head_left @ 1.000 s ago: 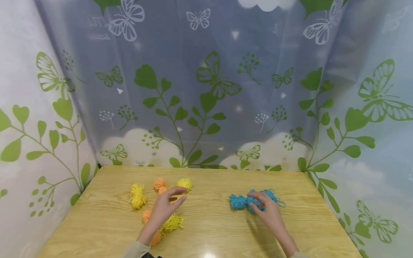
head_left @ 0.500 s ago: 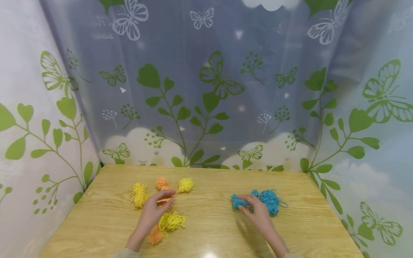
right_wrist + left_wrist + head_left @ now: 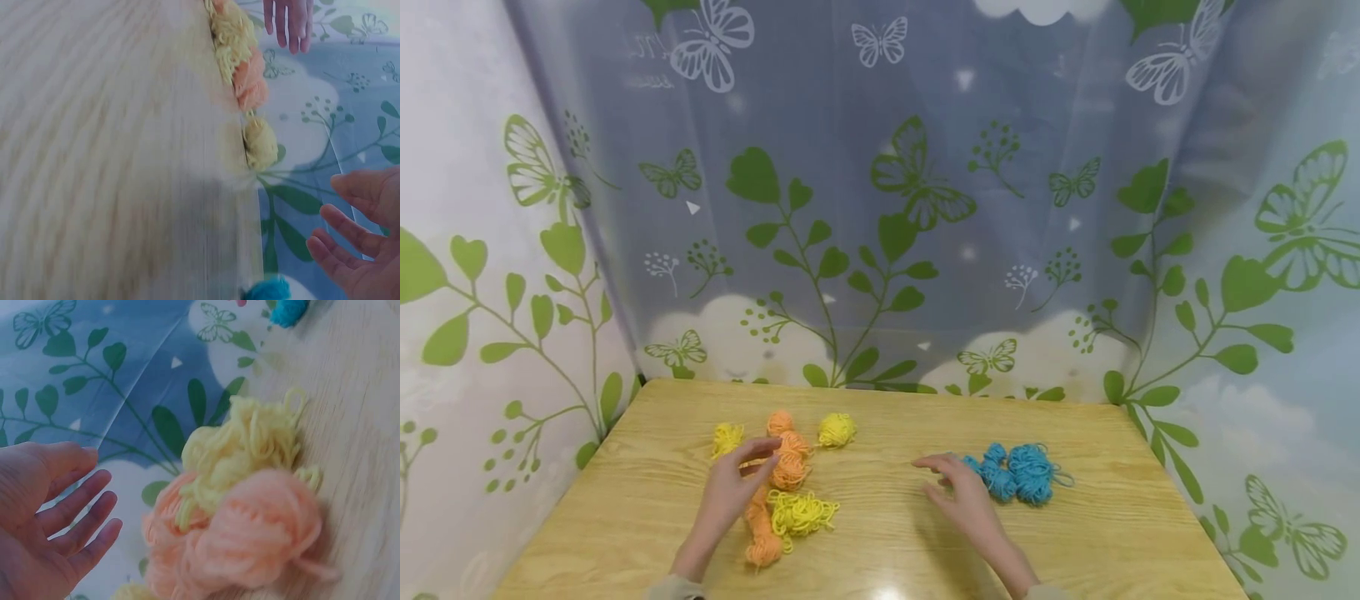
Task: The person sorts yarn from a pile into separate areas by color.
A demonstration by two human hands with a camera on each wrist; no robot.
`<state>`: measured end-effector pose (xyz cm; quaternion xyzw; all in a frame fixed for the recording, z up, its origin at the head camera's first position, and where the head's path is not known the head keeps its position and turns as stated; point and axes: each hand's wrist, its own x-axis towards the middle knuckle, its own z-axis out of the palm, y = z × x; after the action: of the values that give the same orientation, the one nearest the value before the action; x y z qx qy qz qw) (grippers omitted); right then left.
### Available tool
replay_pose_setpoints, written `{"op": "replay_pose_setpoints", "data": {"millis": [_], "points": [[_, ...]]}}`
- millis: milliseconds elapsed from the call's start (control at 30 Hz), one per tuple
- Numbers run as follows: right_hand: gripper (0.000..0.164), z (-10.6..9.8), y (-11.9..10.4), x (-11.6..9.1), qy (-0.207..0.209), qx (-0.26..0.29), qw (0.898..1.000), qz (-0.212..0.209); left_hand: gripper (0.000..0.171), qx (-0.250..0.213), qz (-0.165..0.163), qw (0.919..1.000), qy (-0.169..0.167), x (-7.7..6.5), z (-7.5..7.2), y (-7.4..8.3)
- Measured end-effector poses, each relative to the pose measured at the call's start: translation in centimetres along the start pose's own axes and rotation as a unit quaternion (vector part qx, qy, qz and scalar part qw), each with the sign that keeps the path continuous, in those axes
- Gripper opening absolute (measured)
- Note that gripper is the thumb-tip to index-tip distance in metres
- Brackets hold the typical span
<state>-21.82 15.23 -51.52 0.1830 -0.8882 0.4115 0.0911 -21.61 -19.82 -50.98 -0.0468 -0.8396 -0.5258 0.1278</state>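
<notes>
On the left half of the table, orange yarn balls (image 3: 790, 462) lie in a line with a tangled yellow yarn bundle (image 3: 805, 514) beside them. My left hand (image 3: 730, 492) hovers at their left, fingers apart and holding nothing; it partly covers another yellow yarn bundle (image 3: 727, 438). A round yellow yarn ball (image 3: 837, 430) sits farther back. Over on the right is a row of blue yarn balls (image 3: 1032, 473). My right hand (image 3: 966, 504) floats at the row's left end, hiding part of it, with fingers spread and nothing gripped. The right wrist view shows this hand's loose fingers (image 3: 340, 225) clear of the yarn.
The wooden table (image 3: 887, 467) meets a patterned cloth backdrop (image 3: 880, 208) along its far edge. Printed cloth side walls (image 3: 1247, 375) flank it left and right. A wide stretch of wood lies between the coloured yarn and the blue yarn.
Both hands have drifted left, the right one from over the middle of the blue yarn to its left end. More of the orange yarn now shows. The head view has shifted slightly.
</notes>
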Motion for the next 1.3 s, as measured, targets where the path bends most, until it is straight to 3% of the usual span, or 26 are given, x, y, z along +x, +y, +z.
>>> {"op": "replay_pose_setpoints", "data": {"millis": [300, 633, 1067, 1300], "points": [[0.034, 2.7, -1.5, 0.6, -0.041, 0.005, 0.998, -0.042, 0.027, 0.04, 0.032, 0.9972, 0.055, 0.6, -2.1, -1.2], [0.035, 5.5, -3.7, 1.3, -0.068, 0.012, 0.996, -0.059, 0.03, 0.081, 0.015, 0.9932, 0.082, 1.3, -3.9, -2.6], [0.035, 8.9, -5.9, 1.9, -0.115, 0.026, 0.991, -0.061, 0.044, 0.107, -0.037, 0.9917, 0.062, 1.6, -5.3, -4.2], [0.038, 10.6, -7.0, 2.3, -0.144, -0.001, 0.988, -0.062, 0.048, 0.118, -0.065, 0.99, 0.044, 1.9, -5.4, -4.8]]}}
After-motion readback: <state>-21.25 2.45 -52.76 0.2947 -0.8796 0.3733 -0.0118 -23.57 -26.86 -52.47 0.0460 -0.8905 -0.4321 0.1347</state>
